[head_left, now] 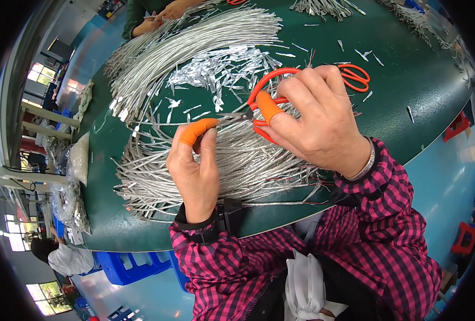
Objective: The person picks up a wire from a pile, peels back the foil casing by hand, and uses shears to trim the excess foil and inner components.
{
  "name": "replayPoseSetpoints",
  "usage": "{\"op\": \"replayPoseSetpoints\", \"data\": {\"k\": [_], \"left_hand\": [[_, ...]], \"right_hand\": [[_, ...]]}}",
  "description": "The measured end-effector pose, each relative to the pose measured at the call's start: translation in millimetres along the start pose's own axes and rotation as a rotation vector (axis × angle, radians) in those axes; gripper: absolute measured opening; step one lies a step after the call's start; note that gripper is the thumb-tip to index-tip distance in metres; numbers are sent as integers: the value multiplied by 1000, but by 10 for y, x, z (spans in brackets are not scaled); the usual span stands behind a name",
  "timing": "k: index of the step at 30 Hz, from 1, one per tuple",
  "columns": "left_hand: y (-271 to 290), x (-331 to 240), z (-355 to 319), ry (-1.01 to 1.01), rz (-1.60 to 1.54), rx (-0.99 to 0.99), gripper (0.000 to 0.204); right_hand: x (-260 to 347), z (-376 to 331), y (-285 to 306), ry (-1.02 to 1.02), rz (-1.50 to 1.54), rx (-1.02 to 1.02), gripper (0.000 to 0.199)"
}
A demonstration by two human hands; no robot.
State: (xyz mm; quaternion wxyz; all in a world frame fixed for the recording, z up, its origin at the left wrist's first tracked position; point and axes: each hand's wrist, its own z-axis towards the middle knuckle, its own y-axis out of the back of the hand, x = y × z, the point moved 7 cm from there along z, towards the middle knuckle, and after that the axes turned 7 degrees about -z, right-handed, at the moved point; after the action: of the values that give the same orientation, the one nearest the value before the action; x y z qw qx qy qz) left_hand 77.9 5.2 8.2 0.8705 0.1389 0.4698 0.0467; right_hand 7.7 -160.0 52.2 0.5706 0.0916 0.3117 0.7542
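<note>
Evidently, I observe the right hand (315, 120) gripping red-handled scissors (249, 114); the left hand (195, 166) pinches narrowly, contents unclear. Silvery cables (243, 168), mid-frame, seem light, springy, best held near their ends.

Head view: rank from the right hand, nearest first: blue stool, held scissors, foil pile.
From the right hand:
1. Held scissors: in its grip.
2. Foil pile: on the table, ahead and left.
3. Blue stool: past the table edge, lower left.
</note>
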Motion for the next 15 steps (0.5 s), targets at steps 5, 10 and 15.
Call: {"op": "replayPoseSetpoints", "data": {"k": [5, 10, 15], "left_hand": [[22, 48, -13, 119, -100, 14, 8], [6, 55, -33, 251, -269, 31, 12], [27, 58, -31, 285, -304, 50, 13]], "right_hand": [[-20, 13, -5, -28, 38, -6, 30], [-53, 28, -8, -82, 144, 34, 34], [-101, 3, -55, -119, 238, 60, 34]]}}
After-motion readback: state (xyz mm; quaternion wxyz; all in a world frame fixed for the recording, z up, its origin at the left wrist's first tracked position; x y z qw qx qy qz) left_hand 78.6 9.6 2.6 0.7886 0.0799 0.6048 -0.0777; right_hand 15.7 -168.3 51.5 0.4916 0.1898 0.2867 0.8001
